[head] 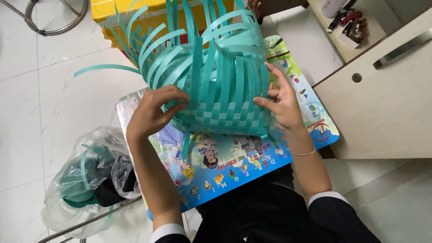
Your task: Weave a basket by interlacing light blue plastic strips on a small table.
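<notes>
A half-woven basket [220, 96] of teal plastic strips stands on a colourful picture board [234, 164] on my lap. Its lower part is tightly woven; loose strips curl up and outward from the top. My left hand [155, 110] grips the basket's left side, fingers pinching a strip near the woven edge. On the right side my right hand [281, 101] presses against the basket wall, fingers on the upright strips. A thin bracelet circles my right wrist.
A clear plastic bag [87, 177] with teal strip rolls and a dark object lies on the white tile floor at lower left. A yellow box [105, 11] sits behind the basket. A pale wooden cabinet [387, 103] stands at right, small items on a shelf [348, 24] above.
</notes>
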